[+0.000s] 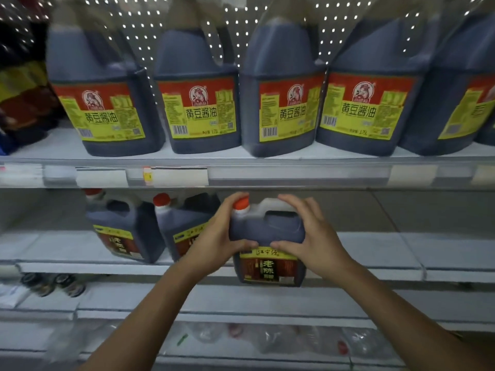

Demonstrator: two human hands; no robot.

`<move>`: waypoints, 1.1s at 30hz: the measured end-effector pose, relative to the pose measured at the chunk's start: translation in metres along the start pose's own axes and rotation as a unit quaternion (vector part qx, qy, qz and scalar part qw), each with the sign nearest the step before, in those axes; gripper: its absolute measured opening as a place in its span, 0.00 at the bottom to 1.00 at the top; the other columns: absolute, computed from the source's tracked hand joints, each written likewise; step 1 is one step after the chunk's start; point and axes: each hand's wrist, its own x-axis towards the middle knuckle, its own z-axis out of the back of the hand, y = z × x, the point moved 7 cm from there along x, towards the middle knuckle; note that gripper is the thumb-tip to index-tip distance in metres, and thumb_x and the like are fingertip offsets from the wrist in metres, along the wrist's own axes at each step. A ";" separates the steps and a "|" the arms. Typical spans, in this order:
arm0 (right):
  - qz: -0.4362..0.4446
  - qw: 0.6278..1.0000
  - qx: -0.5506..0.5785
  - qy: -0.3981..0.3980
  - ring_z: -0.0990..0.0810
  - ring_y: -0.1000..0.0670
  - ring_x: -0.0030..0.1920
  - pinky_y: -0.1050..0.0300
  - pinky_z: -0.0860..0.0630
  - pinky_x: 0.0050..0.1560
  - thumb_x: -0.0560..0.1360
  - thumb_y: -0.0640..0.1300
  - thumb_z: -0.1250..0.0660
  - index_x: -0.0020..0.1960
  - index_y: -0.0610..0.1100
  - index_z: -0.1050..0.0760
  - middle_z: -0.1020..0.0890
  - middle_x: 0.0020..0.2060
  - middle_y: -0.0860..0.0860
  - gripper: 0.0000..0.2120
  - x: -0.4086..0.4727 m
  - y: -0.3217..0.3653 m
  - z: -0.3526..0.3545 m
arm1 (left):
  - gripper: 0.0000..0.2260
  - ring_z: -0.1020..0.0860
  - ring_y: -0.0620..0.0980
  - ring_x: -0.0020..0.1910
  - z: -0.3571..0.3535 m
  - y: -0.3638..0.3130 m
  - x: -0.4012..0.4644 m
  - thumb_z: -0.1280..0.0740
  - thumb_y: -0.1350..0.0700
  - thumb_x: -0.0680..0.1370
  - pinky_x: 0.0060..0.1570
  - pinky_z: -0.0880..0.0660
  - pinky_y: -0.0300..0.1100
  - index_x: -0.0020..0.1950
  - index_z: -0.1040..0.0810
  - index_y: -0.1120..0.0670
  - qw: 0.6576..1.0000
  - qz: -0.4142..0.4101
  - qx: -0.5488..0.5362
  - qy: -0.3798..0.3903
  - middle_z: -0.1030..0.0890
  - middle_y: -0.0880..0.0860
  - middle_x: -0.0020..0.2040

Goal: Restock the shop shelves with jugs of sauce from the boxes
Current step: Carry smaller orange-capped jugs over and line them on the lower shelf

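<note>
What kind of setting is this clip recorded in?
Most likely a grocery shop aisle: white shelves with price-tag strips, a row of identical labelled soy sauce jugs, and both hands placing another jug.

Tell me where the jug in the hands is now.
In the head view, the held jug is at the centre, at the front edge of the middle shelf, just right of two matching jugs.

Both bare forearms reaching up and forward, left hand (214, 236) and right hand (312, 234) facing each other, fingers curled over the top, thumbs pressed inward across the front, gripping
</note>
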 end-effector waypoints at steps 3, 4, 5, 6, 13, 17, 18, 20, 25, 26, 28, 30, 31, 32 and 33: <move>-0.011 1.000 -0.019 -0.022 0.27 0.48 0.62 0.44 0.22 0.58 0.68 0.57 0.20 0.73 0.68 0.41 0.33 0.59 0.59 0.41 0.015 -0.018 -0.005 | 0.40 0.29 0.46 0.71 -0.002 0.013 0.023 0.20 0.52 0.70 0.67 0.25 0.54 0.74 0.40 0.37 0.999 0.023 0.031 0.005 0.29 0.42 0.72; -0.020 0.999 -0.026 -0.028 0.27 0.47 0.63 0.45 0.22 0.58 0.68 0.58 0.20 0.72 0.68 0.41 0.33 0.59 0.59 0.41 0.019 -0.023 -0.006 | 0.39 0.28 0.48 0.70 -0.003 0.015 0.031 0.20 0.51 0.70 0.66 0.25 0.55 0.74 0.38 0.39 0.998 0.028 0.047 0.007 0.27 0.44 0.72; -0.031 0.998 -0.036 -0.035 0.29 0.46 0.65 0.46 0.23 0.59 0.68 0.58 0.20 0.72 0.67 0.41 0.33 0.60 0.58 0.41 0.023 -0.028 -0.008 | 0.38 0.27 0.51 0.69 -0.003 0.015 0.038 0.20 0.49 0.70 0.66 0.25 0.54 0.74 0.38 0.41 0.996 0.029 0.083 0.011 0.26 0.47 0.71; -0.043 0.997 -0.044 -0.042 0.30 0.45 0.67 0.47 0.24 0.60 0.69 0.59 0.20 0.74 0.65 0.40 0.32 0.62 0.55 0.41 0.027 -0.033 -0.009 | 0.37 0.27 0.54 0.68 -0.002 0.014 0.046 0.21 0.47 0.71 0.65 0.26 0.53 0.74 0.37 0.44 0.990 0.027 0.140 0.013 0.25 0.50 0.71; -0.134 0.989 -0.043 -0.038 0.28 0.45 0.66 0.50 0.25 0.61 0.70 0.61 0.23 0.78 0.56 0.40 0.27 0.61 0.49 0.43 0.041 -0.054 -0.029 | 0.40 0.33 0.56 0.73 0.005 0.024 0.082 0.25 0.39 0.72 0.69 0.32 0.49 0.78 0.39 0.49 0.947 -0.007 0.316 0.062 0.32 0.54 0.76; -0.149 0.987 -0.023 -0.053 0.31 0.44 0.69 0.45 0.25 0.65 0.70 0.60 0.22 0.78 0.60 0.41 0.30 0.67 0.48 0.43 0.043 -0.051 -0.046 | 0.42 0.35 0.55 0.74 0.008 0.041 0.091 0.24 0.39 0.71 0.72 0.33 0.49 0.79 0.40 0.46 0.950 -0.016 0.297 0.092 0.34 0.52 0.78; -0.155 0.986 -0.012 -0.055 0.32 0.44 0.69 0.44 0.26 0.67 0.70 0.60 0.22 0.77 0.61 0.42 0.31 0.68 0.48 0.43 0.043 -0.052 -0.051 | 0.42 0.36 0.55 0.75 0.009 0.043 0.092 0.24 0.39 0.71 0.72 0.34 0.48 0.79 0.41 0.45 0.949 -0.026 0.299 0.098 0.35 0.52 0.79; -0.169 0.984 0.007 -0.053 0.32 0.45 0.69 0.44 0.27 0.68 0.70 0.59 0.21 0.76 0.62 0.41 0.32 0.66 0.49 0.41 0.040 -0.053 -0.059 | 0.43 0.37 0.55 0.76 0.010 0.045 0.092 0.24 0.40 0.71 0.73 0.37 0.47 0.80 0.42 0.45 0.943 -0.053 0.310 0.106 0.37 0.52 0.80; -0.150 0.986 0.026 -0.066 0.30 0.48 0.69 0.48 0.28 0.69 0.68 0.55 0.19 0.74 0.66 0.39 0.33 0.64 0.53 0.42 0.033 -0.042 -0.069 | 0.43 0.33 0.54 0.74 0.009 0.064 0.086 0.28 0.35 0.72 0.71 0.33 0.47 0.80 0.45 0.41 0.930 -0.092 0.325 0.145 0.34 0.50 0.78; -0.150 0.986 0.031 -0.067 0.30 0.50 0.69 0.50 0.28 0.69 0.68 0.54 0.19 0.74 0.67 0.39 0.33 0.64 0.54 0.42 0.031 -0.040 -0.069 | 0.42 0.33 0.53 0.74 0.009 0.067 0.086 0.29 0.35 0.73 0.71 0.33 0.47 0.81 0.46 0.40 0.930 -0.094 0.321 0.155 0.34 0.50 0.78; -0.149 0.986 0.039 -0.070 0.29 0.52 0.69 0.53 0.28 0.68 0.70 0.53 0.20 0.73 0.69 0.39 0.33 0.65 0.55 0.41 0.028 -0.036 -0.067 | 0.42 0.34 0.53 0.75 0.010 0.065 0.085 0.28 0.36 0.73 0.72 0.36 0.45 0.81 0.47 0.40 0.929 -0.122 0.317 0.151 0.35 0.50 0.79; -0.146 0.985 0.035 -0.080 0.29 0.53 0.69 0.53 0.29 0.68 0.72 0.52 0.21 0.73 0.68 0.40 0.32 0.67 0.55 0.39 0.024 -0.032 -0.066 | 0.41 0.35 0.52 0.74 0.012 0.060 0.082 0.28 0.38 0.74 0.71 0.38 0.43 0.81 0.46 0.40 0.927 -0.150 0.316 0.138 0.35 0.50 0.79; -0.145 0.986 0.032 -0.083 0.29 0.53 0.70 0.53 0.29 0.69 0.72 0.52 0.21 0.74 0.67 0.40 0.32 0.68 0.55 0.39 0.023 -0.030 -0.066 | 0.40 0.35 0.52 0.74 0.012 0.060 0.081 0.28 0.38 0.74 0.70 0.38 0.43 0.81 0.46 0.39 0.929 -0.150 0.308 0.140 0.35 0.50 0.78; -0.144 0.985 0.027 -0.087 0.29 0.52 0.70 0.53 0.29 0.69 0.73 0.52 0.22 0.74 0.67 0.40 0.32 0.69 0.55 0.39 0.021 -0.029 -0.067 | 0.40 0.34 0.52 0.74 0.011 0.062 0.080 0.28 0.39 0.75 0.70 0.37 0.44 0.80 0.47 0.38 0.932 -0.145 0.297 0.148 0.34 0.50 0.78; -0.144 0.985 0.023 -0.090 0.29 0.52 0.71 0.53 0.29 0.70 0.73 0.52 0.22 0.75 0.67 0.40 0.33 0.70 0.55 0.38 0.020 -0.028 -0.069 | 0.39 0.33 0.53 0.73 0.011 0.065 0.080 0.29 0.38 0.75 0.70 0.35 0.45 0.80 0.48 0.36 0.935 -0.139 0.287 0.155 0.33 0.49 0.77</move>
